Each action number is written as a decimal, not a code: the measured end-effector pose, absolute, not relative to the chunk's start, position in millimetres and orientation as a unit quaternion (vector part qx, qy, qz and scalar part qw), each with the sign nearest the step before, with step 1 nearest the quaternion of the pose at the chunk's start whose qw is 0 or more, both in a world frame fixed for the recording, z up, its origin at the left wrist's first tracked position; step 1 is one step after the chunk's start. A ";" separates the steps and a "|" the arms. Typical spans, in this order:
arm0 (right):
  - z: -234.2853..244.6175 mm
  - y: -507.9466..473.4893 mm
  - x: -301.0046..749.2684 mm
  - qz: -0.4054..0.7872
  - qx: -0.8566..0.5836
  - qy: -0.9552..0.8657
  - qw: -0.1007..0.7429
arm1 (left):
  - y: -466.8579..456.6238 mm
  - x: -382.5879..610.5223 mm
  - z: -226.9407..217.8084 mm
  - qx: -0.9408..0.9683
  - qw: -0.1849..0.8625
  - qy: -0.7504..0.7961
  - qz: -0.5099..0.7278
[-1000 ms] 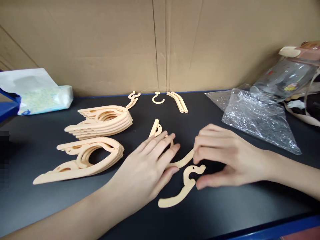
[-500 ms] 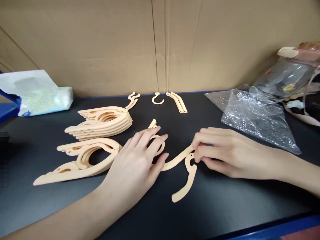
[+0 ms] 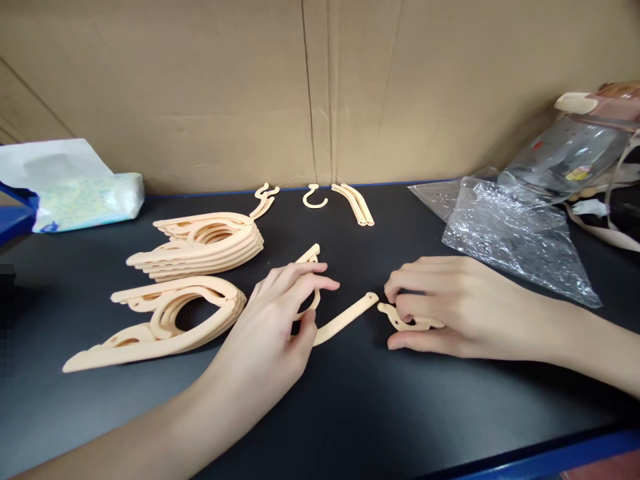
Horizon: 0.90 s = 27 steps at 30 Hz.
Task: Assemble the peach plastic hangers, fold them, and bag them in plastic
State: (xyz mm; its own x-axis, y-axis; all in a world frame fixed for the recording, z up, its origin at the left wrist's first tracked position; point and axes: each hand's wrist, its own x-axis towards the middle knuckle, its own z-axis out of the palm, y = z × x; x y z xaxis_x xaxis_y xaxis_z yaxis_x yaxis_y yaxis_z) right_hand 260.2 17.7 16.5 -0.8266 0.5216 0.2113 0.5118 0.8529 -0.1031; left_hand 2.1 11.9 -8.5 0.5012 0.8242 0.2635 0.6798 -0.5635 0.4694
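My left hand [image 3: 277,313] is closed over a cream plastic folding hanger, hiding its middle. The hanger's straight arm [image 3: 350,317], with a hole near its tip, sticks out to the right, and another end [image 3: 310,253] shows above the fingers. Part of its hook shows between my fingers. On the right, my right hand [image 3: 440,307] has its thumb and fingers around a small curved hanger piece [image 3: 407,321], held low at the table and apart from the arm's tip. Its far end lies hidden under the hand.
Two stacks of folded hangers, an upper [image 3: 205,250] and a lower [image 3: 180,320], lie left. Behind are small hanger pieces [image 3: 264,200], a loose hook [image 3: 315,198] and arm pieces [image 3: 355,203]. Plastic bags [image 3: 515,240] and a bottle [image 3: 570,150] lie right, a tissue pack [image 3: 90,203] left.
The small curved piece has turned sideways and moved right into my right hand, away from the arm's tip. My left thumb has drawn in, and the hanger beneath has shifted slightly.
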 end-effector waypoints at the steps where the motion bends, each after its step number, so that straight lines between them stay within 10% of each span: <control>1: 15.5 18.4 261.1 0.004 -0.275 -0.955 0.113 | 11.3 1.9 -8.4 0.851 0.162 0.438 0.239; 18: 20.5 17.4 255.9 0.211 -0.426 -0.863 0.173 | 2.6 27.1 -9.0 0.924 -0.014 0.328 0.195; 27: 16.7 16.1 256.0 0.412 -0.434 -0.784 0.166 | -0.5 32.2 -2.0 0.930 0.072 0.281 0.225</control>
State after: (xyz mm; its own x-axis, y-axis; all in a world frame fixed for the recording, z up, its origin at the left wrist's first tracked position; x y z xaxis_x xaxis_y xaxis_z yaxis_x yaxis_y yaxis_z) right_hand 256.0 16.1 16.7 -0.5689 0.8167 -0.0963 0.5433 0.2854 -0.7896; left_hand 32.2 -0.5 -2.0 0.7404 0.5555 0.3784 0.4905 -0.8315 0.2608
